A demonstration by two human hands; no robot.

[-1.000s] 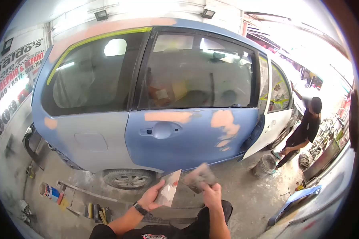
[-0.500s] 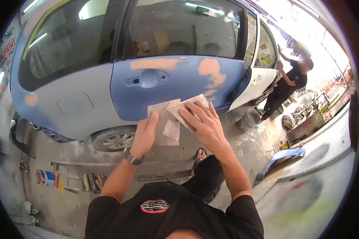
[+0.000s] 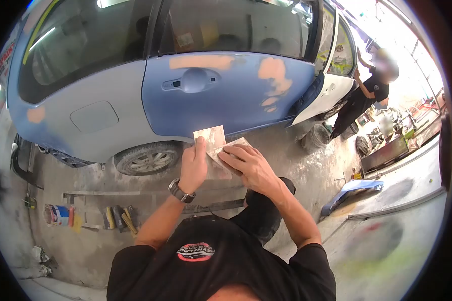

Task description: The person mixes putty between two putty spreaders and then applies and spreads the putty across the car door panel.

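My left hand (image 3: 193, 164), with a watch on the wrist, grips the left edge of a flat, pale putty board (image 3: 212, 133), thumb on top. In my right hand (image 3: 255, 168) is a flat square putty spreader (image 3: 241, 142), fingers laid across its upper face. The spreader overlaps the right side of the board and covers part of it; whether any putty lies under it is hidden. Beyond my hands stands a car with a blue rear door (image 3: 160, 113) bearing peach-coloured filler patches (image 3: 275, 70). Both hands are below the door, apart from it.
A rear wheel (image 3: 148, 159) is just left of my hands. On the floor lie a tin (image 3: 58, 214) and several sanding blocks (image 3: 116, 218). A bucket (image 3: 316, 138) stands near a co-worker (image 3: 359, 103) at the car's far end. A blue panel (image 3: 351, 193) leans at right.
The spreader has moved down and left over the board, covering the pale putty lump seen before. Both hands sit closer together and a little lower. The view has shifted slightly.
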